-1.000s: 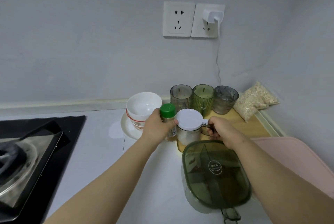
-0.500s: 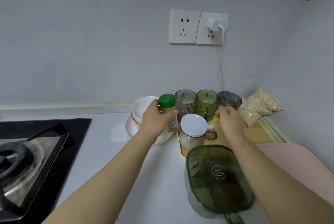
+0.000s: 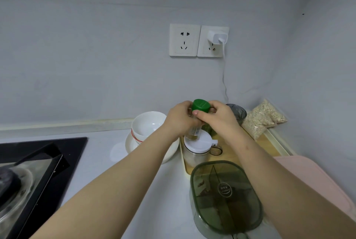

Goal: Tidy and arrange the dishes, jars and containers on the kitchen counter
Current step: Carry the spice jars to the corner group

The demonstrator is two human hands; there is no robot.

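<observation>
Right hand (image 3: 217,118) is now joining left hand (image 3: 179,121) on the small green-capped glass spice bottle (image 3: 200,106); both grips are wrapping it, holding it above the white-lidded clear jar (image 3: 196,149). Placement on counter (image 3: 154,190) probably pending.

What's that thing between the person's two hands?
A green-capped bottle; the left hand and right hand both grip it, raised above the counter, in the head view.

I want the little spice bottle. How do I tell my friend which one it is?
Look under the wall sockets to the wooden tray in the counter's corner. Above it, the left hand grips a small clear bottle and the right hand pinches its green cap. Only it has a bright green top; the white-lidded jar stands below it.
</observation>
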